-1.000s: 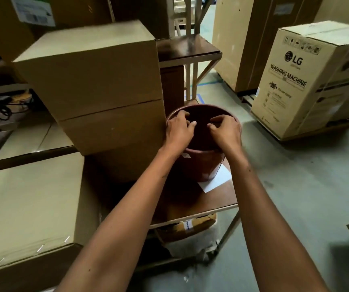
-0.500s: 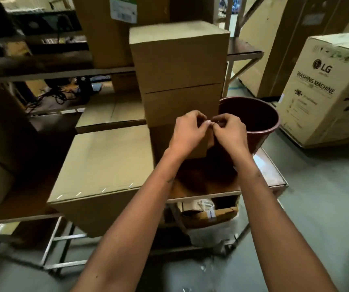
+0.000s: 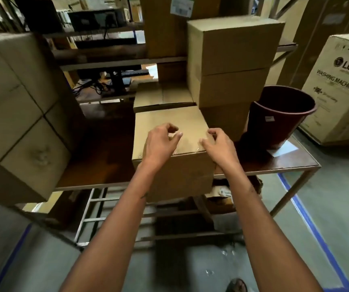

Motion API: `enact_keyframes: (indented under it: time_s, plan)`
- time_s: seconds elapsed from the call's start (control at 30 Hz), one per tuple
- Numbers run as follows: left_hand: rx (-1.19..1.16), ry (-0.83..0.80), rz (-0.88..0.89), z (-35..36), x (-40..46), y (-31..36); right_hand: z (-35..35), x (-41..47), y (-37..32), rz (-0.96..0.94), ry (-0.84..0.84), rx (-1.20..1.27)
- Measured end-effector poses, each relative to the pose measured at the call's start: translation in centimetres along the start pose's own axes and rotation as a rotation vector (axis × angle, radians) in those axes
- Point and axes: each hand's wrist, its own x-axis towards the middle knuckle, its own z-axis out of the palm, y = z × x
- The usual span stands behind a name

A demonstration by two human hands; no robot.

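Observation:
My left hand (image 3: 161, 142) and my right hand (image 3: 215, 144) hover side by side over the front part of a closed cardboard box (image 3: 182, 175) that sits on a brown metal-framed shelf (image 3: 274, 163). The fingers of both hands are loosely curled, and nothing shows between them. To the right of the box, a dark red plastic bucket (image 3: 278, 123) with a small white sticker stands on the same shelf. Its inside looks dark, and I cannot make out any contents.
A stack of cardboard boxes (image 3: 232, 60) rises behind the box, beside the bucket. More boxes (image 3: 17, 112) fill the left. An LG washing machine carton (image 3: 337, 91) stands on the floor at right. Blue floor tape (image 3: 308, 224) runs past the shelf's right leg.
My hands came away from the bucket, where their fingertips were together, and now hang apart over the box further left. My view has swung left, so the bucket now lies to the right.

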Motion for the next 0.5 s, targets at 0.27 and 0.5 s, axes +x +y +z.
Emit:
enact_keyframes:
  time_s: [0.27, 0.5]
  plan:
    - [0.187, 0.123, -0.166, -2.0, -2.4, -5.6, 1.0, -1.6, 0.4, 0.043, 0.002, 0.129]
    - [-0.116, 0.056, -0.519, -1.6, -4.4, -6.5, 0.0, -2.3, 0.6, 0.087, -0.071, 0.183]
